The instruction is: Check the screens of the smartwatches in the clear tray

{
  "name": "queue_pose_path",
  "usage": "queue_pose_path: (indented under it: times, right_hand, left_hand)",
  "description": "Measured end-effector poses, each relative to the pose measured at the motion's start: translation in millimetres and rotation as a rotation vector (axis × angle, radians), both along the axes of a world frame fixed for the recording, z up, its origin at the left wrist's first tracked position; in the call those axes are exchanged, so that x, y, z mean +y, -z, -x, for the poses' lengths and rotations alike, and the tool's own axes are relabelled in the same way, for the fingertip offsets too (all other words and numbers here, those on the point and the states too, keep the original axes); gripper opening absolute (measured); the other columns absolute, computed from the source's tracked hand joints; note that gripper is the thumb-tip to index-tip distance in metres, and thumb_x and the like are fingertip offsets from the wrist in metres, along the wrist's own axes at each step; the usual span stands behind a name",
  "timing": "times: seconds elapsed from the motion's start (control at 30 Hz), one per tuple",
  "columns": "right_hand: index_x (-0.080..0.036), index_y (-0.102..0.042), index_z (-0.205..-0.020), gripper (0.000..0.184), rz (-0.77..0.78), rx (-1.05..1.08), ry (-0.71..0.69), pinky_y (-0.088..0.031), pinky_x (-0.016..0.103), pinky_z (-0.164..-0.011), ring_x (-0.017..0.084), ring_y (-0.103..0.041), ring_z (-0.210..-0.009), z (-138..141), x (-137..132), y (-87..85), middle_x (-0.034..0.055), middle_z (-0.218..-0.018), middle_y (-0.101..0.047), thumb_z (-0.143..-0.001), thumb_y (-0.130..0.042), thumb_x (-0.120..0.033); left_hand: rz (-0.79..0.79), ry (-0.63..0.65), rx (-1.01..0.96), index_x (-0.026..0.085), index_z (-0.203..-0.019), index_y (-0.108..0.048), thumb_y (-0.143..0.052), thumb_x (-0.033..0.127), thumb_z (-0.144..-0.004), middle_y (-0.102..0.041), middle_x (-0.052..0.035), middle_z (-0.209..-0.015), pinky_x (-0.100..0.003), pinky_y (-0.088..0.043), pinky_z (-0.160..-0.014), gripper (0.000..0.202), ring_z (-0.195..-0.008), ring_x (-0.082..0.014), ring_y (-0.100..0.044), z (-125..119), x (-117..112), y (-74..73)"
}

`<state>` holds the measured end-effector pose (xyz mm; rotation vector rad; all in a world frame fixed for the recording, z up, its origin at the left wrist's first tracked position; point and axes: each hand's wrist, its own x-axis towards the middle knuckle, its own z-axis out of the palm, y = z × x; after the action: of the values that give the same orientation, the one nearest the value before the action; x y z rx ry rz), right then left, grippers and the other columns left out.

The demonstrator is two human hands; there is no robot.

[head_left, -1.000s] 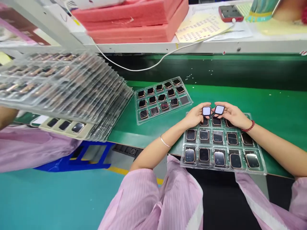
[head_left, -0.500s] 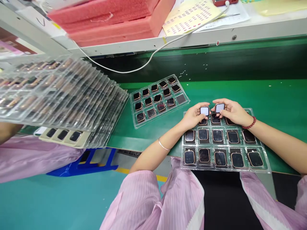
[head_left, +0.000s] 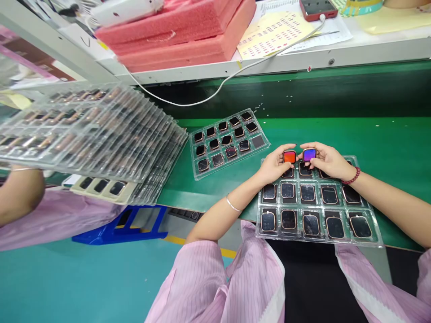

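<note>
My left hand (head_left: 275,162) is closed round a smartwatch with a red-orange lit screen (head_left: 289,157), held by its edges. In my right hand (head_left: 329,161) is a second smartwatch (head_left: 309,155), its screen glowing blue and purple; my thumb lies at its lower edge. Both watches have no straps and are held side by side above a clear plastic tray (head_left: 318,242). Rows of dark-screened watch bodies, such as this one (head_left: 310,224), lie in its compartments. My hands hide part of the tray's far row.
Another clear tray of watches (head_left: 218,168) lies to the left on the green bench (head_left: 380,139). Beyond it rises a tall stack of filled trays (head_left: 111,130), with a co-worker's arm (head_left: 22,193) beside it. A white cable (head_left: 188,105) droops from the shelf, which bears pink foam (head_left: 182,49).
Both watch screens have turned from white to colour, red-orange on the left and blue-purple on the right. My hands have hardly moved; the view has shifted slightly.
</note>
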<state>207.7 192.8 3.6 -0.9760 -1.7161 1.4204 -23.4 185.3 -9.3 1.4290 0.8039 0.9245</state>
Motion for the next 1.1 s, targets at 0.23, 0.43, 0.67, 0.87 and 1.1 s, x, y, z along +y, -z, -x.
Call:
queue_pose_path:
  times: [0.23,0.43,0.67,0.87,1.1]
  right_hand:
    - [-0.022,-0.060,-0.127,0.054,-0.022,0.010,-0.019,-0.063,0.040,-0.082,0.023,-0.074,-0.093,2.6,-0.6,-4.5,0.0098,-0.114,-0.074,-0.074,-0.066,-0.018]
    - [-0.023,-0.063,-0.125,0.047,0.002,0.011,-0.001,-0.064,0.037,-0.072,0.020,-0.074,-0.083,1.1,1.7,-1.2,0.0088,-0.114,-0.075,-0.079,-0.065,-0.019]
    - [-0.023,-0.066,-0.122,0.041,0.010,0.018,-0.004,-0.065,0.036,-0.071,0.020,-0.074,-0.082,2.2,1.7,-2.4,0.0077,-0.112,-0.076,-0.081,-0.068,-0.022]
    - [-0.022,-0.068,-0.118,0.035,0.011,0.022,0.005,-0.065,0.034,-0.069,0.019,-0.074,-0.079,2.5,2.1,-1.6,0.0068,-0.104,-0.077,-0.083,-0.070,-0.025]
    - [-0.020,-0.073,-0.108,0.022,0.080,0.016,0.035,-0.065,0.034,-0.071,0.018,-0.073,-0.074,3.0,0.8,-7.6,0.0072,-0.095,-0.078,-0.090,-0.069,-0.032]
  left_hand:
    - [-0.009,-0.034,0.039,0.019,-0.131,-0.057,-0.068,0.012,-0.076,-0.070,-0.0089,-0.117,-0.034,-0.057,-0.091,0.056,-0.103,-0.0200,-0.070,-0.2,0.5,-2.6]
    - [0.022,-0.013,0.006,0.015,-0.119,-0.060,-0.068,0.022,-0.082,-0.074,-0.0081,-0.102,-0.032,-0.057,-0.082,0.038,-0.078,-0.0126,-0.068,0.4,2.3,-3.5]
    - [0.009,-0.026,-0.004,0.014,-0.110,-0.063,-0.075,0.038,-0.083,-0.073,-0.0070,-0.095,-0.030,-0.057,-0.075,0.037,-0.076,-0.0125,-0.067,-0.7,2.0,-4.7]
    - [-0.006,-0.010,0.015,0.015,-0.109,-0.064,-0.075,0.047,-0.085,-0.074,-0.0075,-0.095,-0.027,-0.057,-0.071,0.042,-0.077,-0.0131,-0.069,0.2,-0.3,-7.8]
    - [0.004,-0.038,0.107,0.015,-0.108,-0.067,-0.066,0.054,-0.091,-0.076,-0.0077,-0.090,-0.022,-0.051,-0.058,0.043,-0.068,-0.0114,-0.069,0.8,-3.9,-11.5]
